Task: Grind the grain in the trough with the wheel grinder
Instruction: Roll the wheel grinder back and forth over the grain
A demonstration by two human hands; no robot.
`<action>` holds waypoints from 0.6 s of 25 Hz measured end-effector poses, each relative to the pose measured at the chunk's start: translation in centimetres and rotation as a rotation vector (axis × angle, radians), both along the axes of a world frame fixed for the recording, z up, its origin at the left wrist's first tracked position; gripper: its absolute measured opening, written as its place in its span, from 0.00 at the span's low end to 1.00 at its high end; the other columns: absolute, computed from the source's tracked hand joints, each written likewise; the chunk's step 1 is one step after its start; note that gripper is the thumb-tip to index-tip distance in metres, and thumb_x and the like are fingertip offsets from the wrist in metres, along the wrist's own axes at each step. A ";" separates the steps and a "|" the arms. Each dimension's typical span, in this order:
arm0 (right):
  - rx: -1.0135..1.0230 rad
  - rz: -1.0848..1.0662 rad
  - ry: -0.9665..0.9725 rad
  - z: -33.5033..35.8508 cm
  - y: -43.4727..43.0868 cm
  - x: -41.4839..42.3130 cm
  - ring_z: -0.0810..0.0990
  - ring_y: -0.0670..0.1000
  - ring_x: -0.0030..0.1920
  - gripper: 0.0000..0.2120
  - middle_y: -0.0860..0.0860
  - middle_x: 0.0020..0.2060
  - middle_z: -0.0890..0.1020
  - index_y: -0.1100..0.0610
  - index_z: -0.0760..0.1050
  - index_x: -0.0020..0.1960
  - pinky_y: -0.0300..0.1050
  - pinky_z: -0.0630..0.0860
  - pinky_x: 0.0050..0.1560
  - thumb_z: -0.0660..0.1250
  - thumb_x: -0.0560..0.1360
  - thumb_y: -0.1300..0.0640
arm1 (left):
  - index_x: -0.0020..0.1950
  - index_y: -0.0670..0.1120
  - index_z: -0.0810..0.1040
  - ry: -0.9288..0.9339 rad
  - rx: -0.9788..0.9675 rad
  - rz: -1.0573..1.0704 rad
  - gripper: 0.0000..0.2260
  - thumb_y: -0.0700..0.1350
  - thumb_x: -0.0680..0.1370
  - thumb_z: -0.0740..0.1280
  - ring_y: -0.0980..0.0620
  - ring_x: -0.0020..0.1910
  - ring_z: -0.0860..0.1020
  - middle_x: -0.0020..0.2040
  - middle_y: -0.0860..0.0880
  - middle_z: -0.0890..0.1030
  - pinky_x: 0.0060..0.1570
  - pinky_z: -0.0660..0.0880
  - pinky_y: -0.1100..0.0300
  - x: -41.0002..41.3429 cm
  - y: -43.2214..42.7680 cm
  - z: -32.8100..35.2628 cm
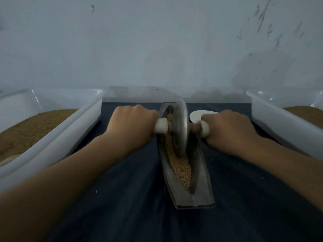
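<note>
A long boat-shaped metal trough (pixel 201 180) lies lengthwise on the dark cloth in front of me. Tan grain (pixel 181 169) fills its groove, most of it toward the near end. A metal grinding wheel (pixel 180 127) stands upright in the groove at the trough's far half, on an axle with white handle ends. My left hand (pixel 132 126) grips the left handle (pixel 161 128). My right hand (pixel 229 130) grips the right handle (pixel 204 129). Both forearms reach in from the bottom corners.
A white plastic tub (pixel 57 135) holding brown grain stands at the left. Another white tub (pixel 286 123) with grain stands at the right. A small white spoon-like disc (pixel 197 114) lies behind the right handle. A pale wall rises just past the trough.
</note>
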State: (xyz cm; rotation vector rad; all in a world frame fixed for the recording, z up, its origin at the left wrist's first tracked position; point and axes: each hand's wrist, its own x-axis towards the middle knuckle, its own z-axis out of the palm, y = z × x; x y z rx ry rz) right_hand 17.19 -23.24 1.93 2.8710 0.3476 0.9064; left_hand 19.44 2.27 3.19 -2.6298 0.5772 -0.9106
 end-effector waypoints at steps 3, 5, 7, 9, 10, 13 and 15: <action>-0.073 0.094 -0.101 0.2 -1.0 -3.7 0.51 0.38 0.25 0.13 0.39 0.25 0.54 0.46 0.67 0.34 0.31 0.47 0.28 0.70 0.58 0.44 | 0.35 0.57 0.66 -0.093 -0.002 -0.163 0.12 0.55 0.64 0.70 0.56 0.24 0.50 0.28 0.57 0.52 0.27 0.47 0.67 -2.6 2.0 -0.6; -0.106 0.071 -0.054 0.4 -0.9 -3.1 0.54 0.41 0.23 0.13 0.40 0.24 0.57 0.46 0.66 0.34 0.32 0.49 0.28 0.69 0.60 0.44 | 0.34 0.57 0.66 -0.065 -0.026 -0.165 0.10 0.56 0.64 0.68 0.55 0.23 0.53 0.28 0.58 0.53 0.26 0.50 0.67 -1.7 2.0 -1.1; -0.199 -0.031 -0.042 1.1 0.5 -0.3 0.63 0.47 0.24 0.11 0.43 0.25 0.64 0.47 0.68 0.37 0.37 0.53 0.27 0.70 0.67 0.45 | 0.39 0.55 0.70 0.017 -0.123 -0.068 0.08 0.55 0.70 0.67 0.49 0.26 0.66 0.29 0.55 0.61 0.27 0.61 0.60 0.7 1.0 -1.8; -0.171 -0.074 -0.056 2.2 2.3 2.8 0.70 0.52 0.30 0.09 0.46 0.30 0.69 0.48 0.71 0.41 0.40 0.56 0.29 0.69 0.72 0.46 | 0.44 0.52 0.72 0.069 -0.250 0.058 0.09 0.56 0.74 0.66 0.45 0.34 0.75 0.34 0.52 0.72 0.32 0.67 0.56 3.0 0.0 -2.2; -0.166 -0.085 -0.051 2.9 3.0 3.8 0.71 0.53 0.32 0.08 0.47 0.31 0.71 0.48 0.72 0.42 0.42 0.58 0.30 0.69 0.73 0.47 | 0.45 0.52 0.71 0.076 -0.290 0.090 0.10 0.57 0.75 0.66 0.45 0.36 0.76 0.36 0.51 0.74 0.33 0.67 0.56 3.7 -0.3 -2.3; -0.177 -0.062 0.040 3.1 2.5 3.4 0.74 0.52 0.33 0.06 0.47 0.34 0.74 0.48 0.73 0.43 0.42 0.65 0.31 0.69 0.73 0.48 | 0.45 0.53 0.70 0.040 -0.272 0.051 0.10 0.58 0.74 0.66 0.48 0.31 0.71 0.33 0.53 0.71 0.30 0.61 0.58 2.9 0.4 -2.7; -0.184 0.010 0.090 2.0 0.8 1.4 0.73 0.48 0.29 0.08 0.44 0.29 0.73 0.45 0.71 0.39 0.40 0.65 0.27 0.69 0.70 0.45 | 0.41 0.55 0.68 -0.026 -0.173 -0.080 0.08 0.56 0.72 0.64 0.51 0.26 0.63 0.29 0.55 0.64 0.27 0.54 0.61 0.9 1.7 -2.8</action>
